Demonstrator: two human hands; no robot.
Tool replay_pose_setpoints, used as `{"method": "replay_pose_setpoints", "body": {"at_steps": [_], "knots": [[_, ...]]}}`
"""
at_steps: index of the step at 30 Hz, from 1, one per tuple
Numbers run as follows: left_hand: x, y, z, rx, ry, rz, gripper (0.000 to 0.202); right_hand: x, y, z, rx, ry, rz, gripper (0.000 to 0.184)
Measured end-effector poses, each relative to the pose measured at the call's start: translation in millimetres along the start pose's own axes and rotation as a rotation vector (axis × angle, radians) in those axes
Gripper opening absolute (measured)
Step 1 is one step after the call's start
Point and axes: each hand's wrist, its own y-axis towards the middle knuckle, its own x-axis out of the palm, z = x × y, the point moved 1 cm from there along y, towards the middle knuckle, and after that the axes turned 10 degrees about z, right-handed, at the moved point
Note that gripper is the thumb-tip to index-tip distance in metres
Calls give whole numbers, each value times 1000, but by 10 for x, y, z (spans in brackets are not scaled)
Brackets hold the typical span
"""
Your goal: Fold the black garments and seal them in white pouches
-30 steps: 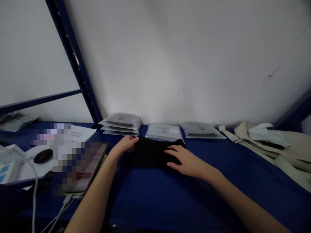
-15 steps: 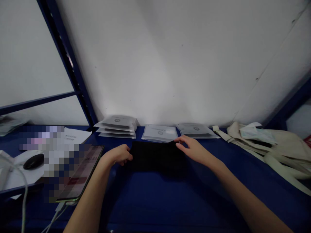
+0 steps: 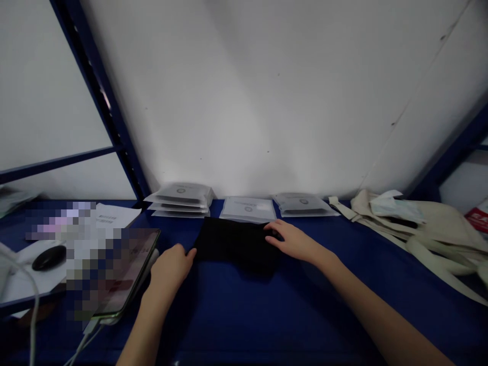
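A folded piece of black fabric [image 3: 232,241] lies on the blue tabletop [image 3: 244,315] in front of me; its exact kind cannot be made out. My left hand [image 3: 173,267] pinches the cloth's near left corner between thumb and fingers. On the right end of the cloth rests my right hand [image 3: 292,241], its fingers spread apart and the fingertips touching the top. Just behind the fabric is a frosted zip bag [image 3: 247,208] lying flat.
Along the wall sit a stack of frosted bags [image 3: 183,198] and more bags [image 3: 303,204]. To the left are a phone [image 3: 129,274] with cables, a black mouse [image 3: 49,257] and papers [image 3: 114,218]. A beige cloth bag [image 3: 438,229] lies at right.
My left hand has moved down and left, from the cloth's left side to its near corner. My right hand has shifted slightly left and down over the cloth, whose near edge now looks uneven.
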Motion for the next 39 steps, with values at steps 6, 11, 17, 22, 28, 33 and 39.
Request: {"method": "replay_pose_setpoints", "body": {"at_steps": [6,11,17,22,28,33,39], "knots": [[62,-100,68,-34,-45,68,28,-13,11,-23,9,17,-13,26],[59,-150,62,-70,-361,202,19,-28,3,-55,21,20,-11,26],[-100,-213,305,-31,-572,481,12,-5,-9,-70,23,21,-28,26],[-100,-526,915,414,-489,593,24,22,-9,-104,27,-27,-14,25],[320,-1043,1461,914,-261,412,22,-27,-1,-117,18,-97,-112,20],[502,-1099,1461,908,-219,353,22,-105,24,32,161,3,-63,23],[540,-1147,1404,911,-176,340,32,-224,60,122,289,-25,336,31]]}}
